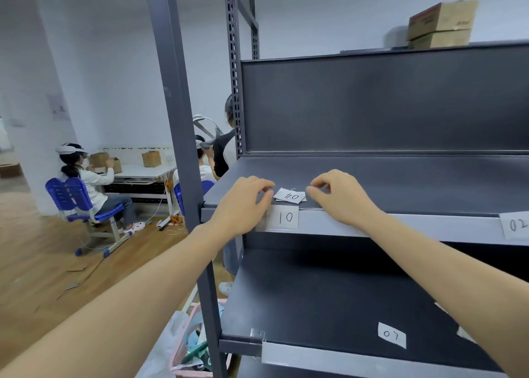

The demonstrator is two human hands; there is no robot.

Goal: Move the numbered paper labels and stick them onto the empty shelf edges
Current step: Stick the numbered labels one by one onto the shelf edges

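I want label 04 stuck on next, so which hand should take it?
Right, probably: the right hand sits beside label 04, and the bare shelf edge toward label 02 lies on its side.

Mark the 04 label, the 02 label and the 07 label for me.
04 label [289,196]: head view, centre of the paper.
02 label [516,225]: head view, on the written digits.
07 label [391,334]: head view, centre of the paper.

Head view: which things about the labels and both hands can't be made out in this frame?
All in the head view:
label 02: cut by the right frame edge.
label 04: covers anything beneath it.
left hand: hides the left edge of label 10; its grip is unclear.
right hand: fingertips curled under, any hold hidden.
paper on lower shelf: behind right forearm.
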